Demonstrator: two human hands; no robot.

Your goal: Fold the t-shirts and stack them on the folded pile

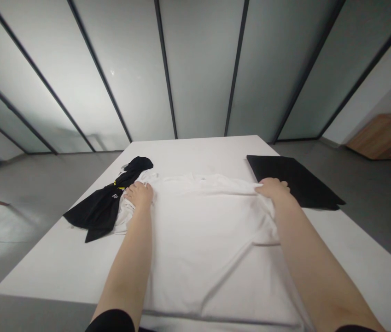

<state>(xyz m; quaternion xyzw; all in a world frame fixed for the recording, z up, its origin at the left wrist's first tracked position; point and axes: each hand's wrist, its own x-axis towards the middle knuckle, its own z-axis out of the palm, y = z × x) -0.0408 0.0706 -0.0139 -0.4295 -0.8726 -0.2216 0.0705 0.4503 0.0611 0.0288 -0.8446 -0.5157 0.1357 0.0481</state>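
Observation:
A white T-shirt (209, 230) lies spread over the table in front of me, its collar side away from me and its lower end at the near edge. My left hand (140, 193) is closed on the cloth near the left shoulder, with bunched white fabric beside it; the fingertips are partly hidden. At the opposite shoulder, my right hand (274, 188) pinches the shirt and pulls its upper edge fairly straight. Creases run diagonally across the right side of the shirt.
Dark clothing (102, 203) with white and yellow markings lies crumpled left of my left hand. A flat black board-like item (295, 180) rests past my right hand. The white table (195, 152) has frosted glass panels behind it. A wooden piece (382, 136) stands far right.

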